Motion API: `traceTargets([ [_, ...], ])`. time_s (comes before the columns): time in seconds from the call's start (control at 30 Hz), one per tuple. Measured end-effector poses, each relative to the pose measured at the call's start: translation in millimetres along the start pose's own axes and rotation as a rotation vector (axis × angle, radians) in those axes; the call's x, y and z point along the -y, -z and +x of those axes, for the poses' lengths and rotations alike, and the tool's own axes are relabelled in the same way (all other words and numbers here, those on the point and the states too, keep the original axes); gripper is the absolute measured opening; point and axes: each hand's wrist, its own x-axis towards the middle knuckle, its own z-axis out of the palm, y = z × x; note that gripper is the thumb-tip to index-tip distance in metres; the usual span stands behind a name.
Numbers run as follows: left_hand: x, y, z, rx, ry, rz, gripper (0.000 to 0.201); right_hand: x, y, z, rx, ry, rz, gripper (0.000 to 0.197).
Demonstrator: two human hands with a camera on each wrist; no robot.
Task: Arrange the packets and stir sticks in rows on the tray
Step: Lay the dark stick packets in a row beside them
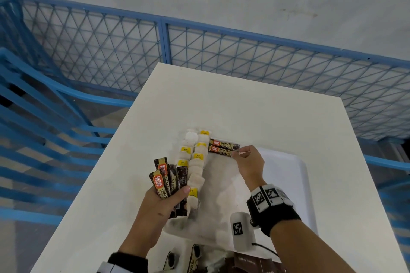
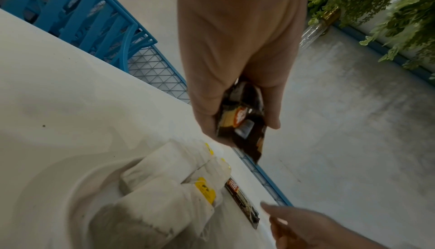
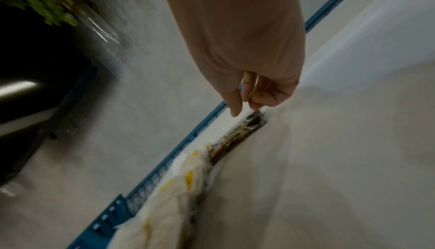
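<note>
Fingertips of the right hand (image 1: 249, 163) pinch the second brown coffee packet (image 1: 223, 150), which is best laid straight, touching the first, while the left hand (image 1: 163, 203) grips spare packets.

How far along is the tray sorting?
Done: tea bags lie in two columns on the tray, two coffee sticks beside them. In hand: right hand sets the second stick; left hand grips a bundle. Left: that bundle, more packets near the table edge.

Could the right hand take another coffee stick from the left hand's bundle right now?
Probably yes: the right hand is beside the laid coffee sticks, and the bundle in the left hand fans out uncovered nearby.
</note>
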Motion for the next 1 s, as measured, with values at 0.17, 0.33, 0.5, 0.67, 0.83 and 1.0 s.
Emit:
traceTargets([
  [0.17,-2.5,-2.4,-5.7,0.006,-0.025,0.045,0.024,23.1,3.5,-70.4,0.345,0.133,0.093,0.017],
  [0.33,-4.5,-4.3,-11.5,0.041,-0.043,0.078,0.021,39.5,12.4,-115.2,0.615,0.174,0.152,0.012],
  [0.5,-7.7,-5.6,-22.5,0.098,-0.051,0.086,0.030,44.1,23.6,-121.1,0.689,0.079,0.338,0.014],
  [0.67,-6.4,0.3,-26.4,0.008,-0.013,0.123,0.019,45.2,43.7,-121.5,0.774,0.027,0.570,0.011],
  [0.83,-9.7,-2.6,-30.8,0.075,0.034,-0.023,0.015,40.4,53.4,-123.2,0.757,0.079,0.477,0.004],
  [1.0,-12.9,-1.7,-28.4,-0.013,-0.057,-0.061,0.006,35.6,58.8,-126.6,0.753,0.177,0.241,0.010],
])
